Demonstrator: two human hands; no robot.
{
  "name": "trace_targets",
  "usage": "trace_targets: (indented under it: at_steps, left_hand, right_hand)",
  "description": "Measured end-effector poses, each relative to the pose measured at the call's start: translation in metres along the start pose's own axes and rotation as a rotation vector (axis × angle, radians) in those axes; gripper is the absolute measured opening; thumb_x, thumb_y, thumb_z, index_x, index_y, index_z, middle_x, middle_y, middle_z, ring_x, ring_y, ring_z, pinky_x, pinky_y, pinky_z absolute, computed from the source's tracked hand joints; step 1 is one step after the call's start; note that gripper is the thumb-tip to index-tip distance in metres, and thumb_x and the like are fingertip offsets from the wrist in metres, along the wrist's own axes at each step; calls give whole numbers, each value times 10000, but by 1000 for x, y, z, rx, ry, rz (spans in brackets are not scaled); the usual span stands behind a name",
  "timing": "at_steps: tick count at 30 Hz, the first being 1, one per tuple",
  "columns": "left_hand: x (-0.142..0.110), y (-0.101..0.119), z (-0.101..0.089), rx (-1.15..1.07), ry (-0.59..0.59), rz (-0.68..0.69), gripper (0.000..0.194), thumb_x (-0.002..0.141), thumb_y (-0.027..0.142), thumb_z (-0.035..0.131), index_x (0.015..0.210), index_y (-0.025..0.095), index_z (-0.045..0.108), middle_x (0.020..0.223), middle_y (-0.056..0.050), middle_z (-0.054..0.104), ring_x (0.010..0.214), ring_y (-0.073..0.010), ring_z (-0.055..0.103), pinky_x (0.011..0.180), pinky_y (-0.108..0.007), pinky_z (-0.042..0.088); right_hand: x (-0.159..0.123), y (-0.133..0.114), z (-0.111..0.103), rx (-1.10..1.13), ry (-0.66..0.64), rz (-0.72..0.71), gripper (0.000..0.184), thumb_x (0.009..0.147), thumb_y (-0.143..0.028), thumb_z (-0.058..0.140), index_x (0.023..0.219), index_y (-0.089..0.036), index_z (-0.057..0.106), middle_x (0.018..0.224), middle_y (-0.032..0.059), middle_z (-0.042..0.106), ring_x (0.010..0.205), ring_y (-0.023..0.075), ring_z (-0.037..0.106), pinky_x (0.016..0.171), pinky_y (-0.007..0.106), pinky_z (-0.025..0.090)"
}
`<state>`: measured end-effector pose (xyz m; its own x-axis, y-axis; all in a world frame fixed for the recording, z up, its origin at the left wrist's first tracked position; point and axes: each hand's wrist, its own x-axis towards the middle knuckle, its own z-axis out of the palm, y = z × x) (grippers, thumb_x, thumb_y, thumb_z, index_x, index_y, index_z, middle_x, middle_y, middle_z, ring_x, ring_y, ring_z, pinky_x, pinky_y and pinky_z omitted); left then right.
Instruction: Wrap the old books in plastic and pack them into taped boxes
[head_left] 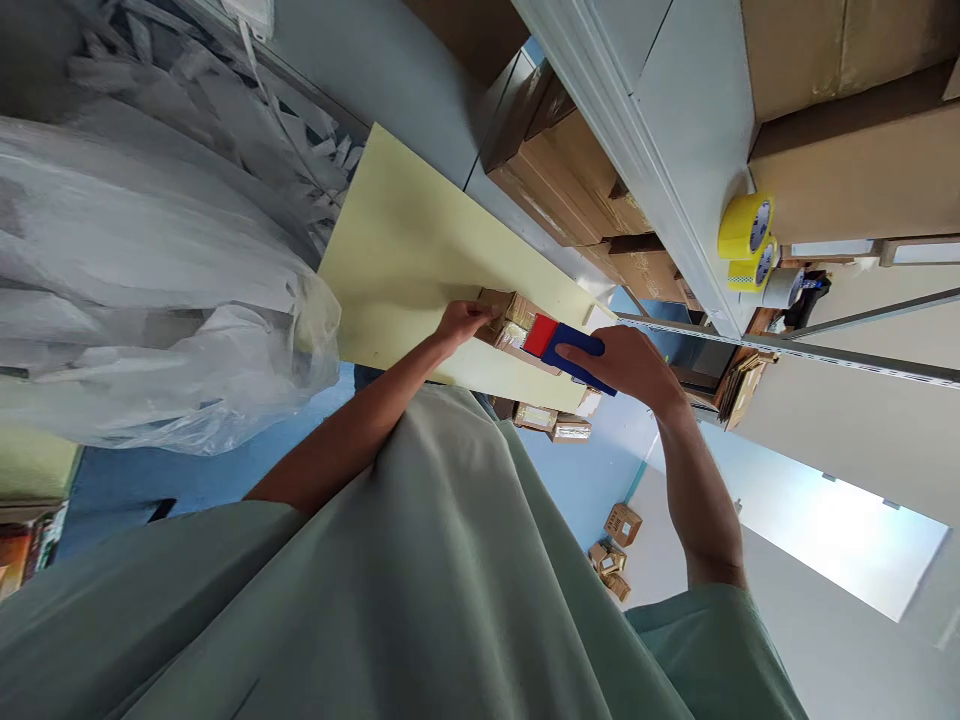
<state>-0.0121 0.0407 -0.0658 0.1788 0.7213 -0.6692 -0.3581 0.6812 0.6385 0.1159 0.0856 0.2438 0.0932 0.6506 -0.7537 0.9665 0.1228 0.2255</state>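
A small brown cardboard box [507, 318] with shiny tape on it lies on the pale yellow tabletop [427, 240]. My left hand [463, 322] is closed at the box's left end, fingers pinched against its edge. Wrapped in my right hand [626, 362] is a blue tape dispenser [574, 348] with a red front part [540, 335]. That red part meets the right end of the box. My palm hides part of the dispenser's far side.
White plastic sheeting [187, 280] bulges at the left. Larger cartons [577, 170] stand behind the tabletop. A shelf [667, 180] at upper right carries yellow tape rolls [745, 225] and more cartons. Small boxes [622, 523] lie on the blue floor [592, 470].
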Motion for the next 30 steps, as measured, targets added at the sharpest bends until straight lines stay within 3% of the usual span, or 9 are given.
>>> trace_targets:
  at_steps: [3, 6, 8, 11, 16, 19, 22, 27, 30]
  left_hand:
    - [2, -11, 1, 119, 48, 113, 307, 824, 371, 879, 1040, 157, 839, 924, -78, 793, 888, -224, 691, 805, -318, 494]
    - [-4, -16, -4, 262, 87, 153, 730, 803, 301, 866, 1500, 172, 695, 1124, -94, 775, 915, -224, 691, 851, -326, 526]
    - [-13, -13, -7, 305, 13, 218, 884, 789, 251, 842, 1633, 199, 585, 1295, -122, 725, 938, -215, 670, 887, -342, 552]
    - [-26, -5, -6, 390, -126, 381, 897, 784, 263, 842, 1644, 243, 589, 1431, -139, 618, 1008, -228, 640, 977, -387, 579]
    - [-23, 5, 12, 586, -189, 569, 757, 785, 218, 851, 1525, 198, 690, 1370, -149, 593, 1264, -329, 597, 1182, -487, 520]
    - [-15, 3, 17, 638, -209, 582, 648, 838, 171, 830, 1476, 202, 721, 1332, -138, 597, 1257, -321, 602, 1205, -507, 508]
    - [-13, -1, 14, 679, -209, 593, 659, 865, 140, 835, 1508, 213, 707, 1350, -137, 588, 1258, -312, 601, 1217, -507, 504]
    - [-9, -5, 3, 799, -228, 586, 779, 858, 131, 875, 1598, 245, 660, 1371, -128, 574, 1283, -303, 608, 1228, -504, 524]
    - [-3, -4, -5, 848, -248, 561, 829, 833, 183, 930, 1611, 267, 657, 1316, -103, 596, 1194, -285, 659, 1188, -509, 569]
  right_hand:
    - [-1, 0, 0, 17, 0, 2, 744, 1008, -907, 519, 743, -225, 656, 735, 86, 718, 685, 220, 654, 643, 334, 374]
    - [-2, 2, 0, 20, 0, -2, 741, 1009, -904, 521, 747, -225, 659, 724, 79, 704, 678, 214, 644, 648, 336, 370]
    - [-3, 5, 1, -2, 11, -1, 730, 1013, -895, 527, 761, -225, 668, 734, 81, 703, 693, 220, 651, 656, 338, 371]
    - [-3, 6, 4, -43, 21, -5, 714, 1021, -879, 539, 779, -223, 683, 772, 94, 722, 733, 237, 674, 670, 341, 379]
    - [-5, 5, 9, -54, 30, -30, 734, 1015, -900, 538, 795, -219, 702, 808, 109, 749, 782, 258, 710, 691, 342, 402]
    - [-5, 15, 14, -56, 34, -24, 729, 1014, -894, 549, 831, -213, 736, 824, 120, 763, 813, 277, 732, 713, 343, 426]
    - [2, 36, 24, -50, 25, -8, 724, 1018, -878, 562, 854, -201, 762, 835, 141, 774, 841, 296, 749, 721, 345, 442]
    - [31, 75, 57, 16, -25, 1, 719, 1040, -849, 559, 845, -190, 772, 871, 160, 805, 833, 286, 764, 703, 333, 463]
    - [54, 93, 80, 47, -56, 13, 680, 1053, -803, 586, 900, -175, 798, 919, 172, 830, 863, 285, 787, 721, 317, 500]
